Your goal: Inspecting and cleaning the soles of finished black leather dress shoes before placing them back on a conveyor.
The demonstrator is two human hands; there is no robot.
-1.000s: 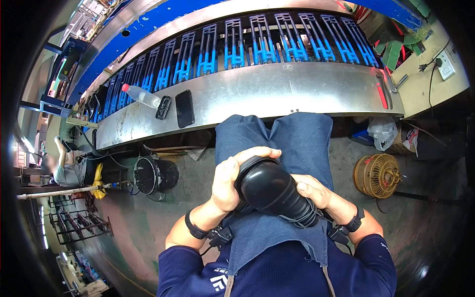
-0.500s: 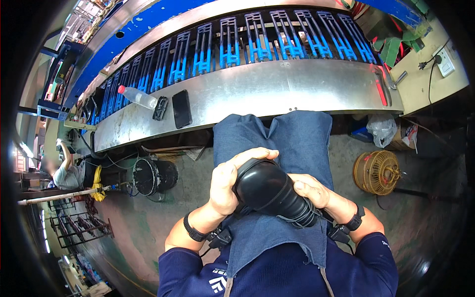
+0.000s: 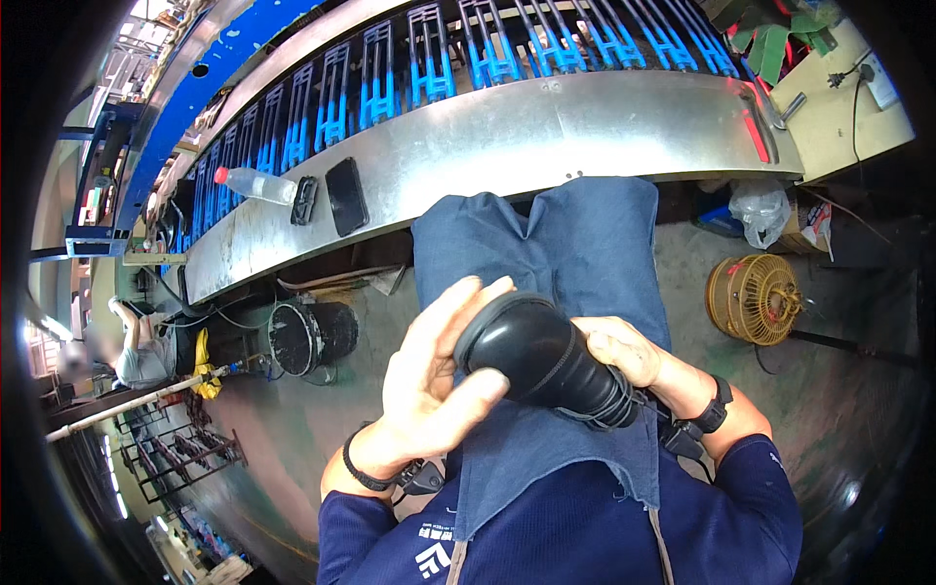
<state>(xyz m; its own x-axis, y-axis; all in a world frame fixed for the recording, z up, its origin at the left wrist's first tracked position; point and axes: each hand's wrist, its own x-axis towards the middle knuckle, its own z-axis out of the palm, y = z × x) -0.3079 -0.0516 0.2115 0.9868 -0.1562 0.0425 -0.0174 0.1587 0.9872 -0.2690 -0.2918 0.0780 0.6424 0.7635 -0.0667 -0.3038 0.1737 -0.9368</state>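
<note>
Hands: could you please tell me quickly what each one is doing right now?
Left hand: open, fingers against the black rubber boot's wide end.
Right hand: closed on the boot.

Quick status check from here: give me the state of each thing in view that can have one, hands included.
Left hand: open, fingers spread, palm against the wide mouth of the black rubber boot.
Right hand: wrapped around the boot's ribbed body.
Black rubber boot: held over the lap, wide end toward the left hand.
Plastic bottle: lying on its side, red cap on.
Phone: flat on the metal ledge, screen dark.
Black bucket: upright on the floor.
</note>
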